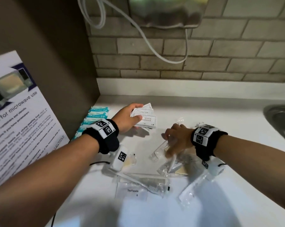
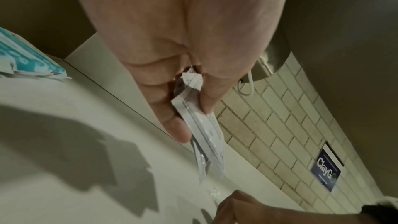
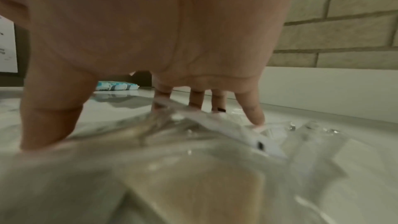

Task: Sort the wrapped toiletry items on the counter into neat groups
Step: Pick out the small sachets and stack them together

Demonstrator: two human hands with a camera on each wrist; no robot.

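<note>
My left hand [image 1: 130, 117] pinches a fanned stack of white shampoo sachets [image 1: 145, 117] between thumb and fingers, just above the white counter [image 1: 204, 105]; the left wrist view shows the sachets [image 2: 200, 125] edge-on in that pinch. My right hand [image 1: 174, 141] is spread, fingers straight, pressing down on clear-wrapped items [image 1: 161, 149]; its fingertips [image 3: 256, 118] touch crinkled plastic around a white piece [image 3: 247, 134]. A wrapped comb [image 1: 153, 179], a toothpaste sachet [image 1: 132, 191] and more clear packets [image 1: 192, 189] lie nearer me.
A row of teal-and-white soap packets [image 1: 96, 117] lies along the brown cabinet side [image 1: 65, 63] at the left. A microwave notice [image 1: 19, 120] hangs there. A steel sink [image 1: 280, 118] is at the right, a brick wall [image 1: 204, 54] behind.
</note>
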